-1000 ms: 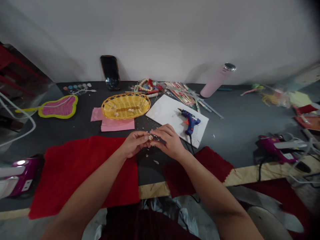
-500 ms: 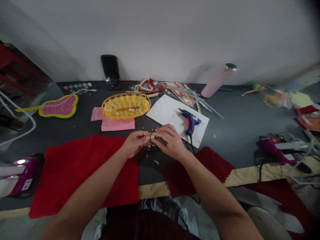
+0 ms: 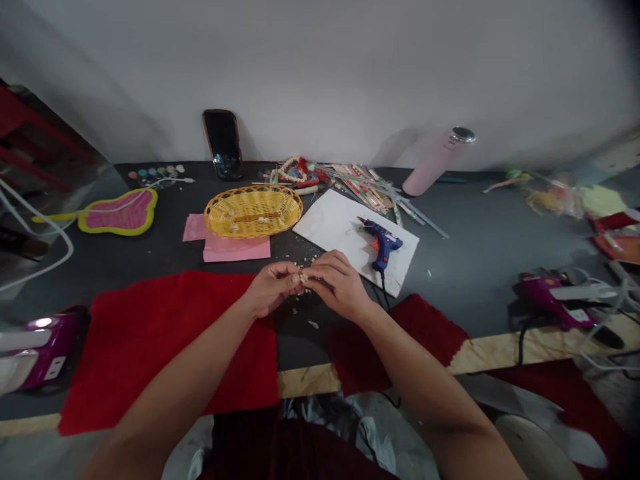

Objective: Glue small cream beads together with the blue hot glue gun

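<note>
Apparently light, stiff and fragile, the pale bead cluster point(image 3: 304, 278) sits above the dark table point(image 3: 465, 267), pinched by nearly closed thumb and fingers of your left hand point(image 3: 271, 289) and right hand point(image 3: 339, 284), best gripped gently by its edges.

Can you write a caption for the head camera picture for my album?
Left hand and right hand meet at a pale cluster, with basket and glue gun beyond.

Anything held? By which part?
A small pale piece, pinched at its left side by the left hand; the right hand is opposite, its grip unclear.
</note>
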Demonstrator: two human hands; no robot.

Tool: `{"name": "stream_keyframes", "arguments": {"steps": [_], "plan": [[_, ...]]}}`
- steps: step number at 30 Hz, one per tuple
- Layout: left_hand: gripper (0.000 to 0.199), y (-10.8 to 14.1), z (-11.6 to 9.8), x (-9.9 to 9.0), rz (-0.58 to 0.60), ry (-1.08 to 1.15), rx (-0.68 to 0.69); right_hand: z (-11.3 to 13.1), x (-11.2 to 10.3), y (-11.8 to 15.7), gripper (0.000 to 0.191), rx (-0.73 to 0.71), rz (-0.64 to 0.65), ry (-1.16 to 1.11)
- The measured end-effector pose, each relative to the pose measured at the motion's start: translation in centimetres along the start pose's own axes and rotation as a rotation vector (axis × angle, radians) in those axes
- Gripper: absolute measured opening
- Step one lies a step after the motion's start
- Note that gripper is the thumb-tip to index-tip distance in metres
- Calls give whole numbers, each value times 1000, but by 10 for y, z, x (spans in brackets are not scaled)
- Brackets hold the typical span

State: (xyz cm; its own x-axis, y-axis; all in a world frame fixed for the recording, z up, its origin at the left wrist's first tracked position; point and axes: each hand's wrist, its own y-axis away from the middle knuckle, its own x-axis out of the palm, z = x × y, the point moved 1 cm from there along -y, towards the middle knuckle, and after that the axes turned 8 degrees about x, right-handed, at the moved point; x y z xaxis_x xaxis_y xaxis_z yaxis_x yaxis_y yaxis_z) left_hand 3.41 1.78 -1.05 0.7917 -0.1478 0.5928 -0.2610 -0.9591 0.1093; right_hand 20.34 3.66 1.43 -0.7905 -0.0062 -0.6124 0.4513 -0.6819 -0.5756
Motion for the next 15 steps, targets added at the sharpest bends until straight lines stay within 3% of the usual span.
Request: {"name": "stream_keyframes", "arguments": {"steps": [15], "plan": [[20,0,5,-4,-15,-5,17,0,2,0,20,-9,13,6]]}}
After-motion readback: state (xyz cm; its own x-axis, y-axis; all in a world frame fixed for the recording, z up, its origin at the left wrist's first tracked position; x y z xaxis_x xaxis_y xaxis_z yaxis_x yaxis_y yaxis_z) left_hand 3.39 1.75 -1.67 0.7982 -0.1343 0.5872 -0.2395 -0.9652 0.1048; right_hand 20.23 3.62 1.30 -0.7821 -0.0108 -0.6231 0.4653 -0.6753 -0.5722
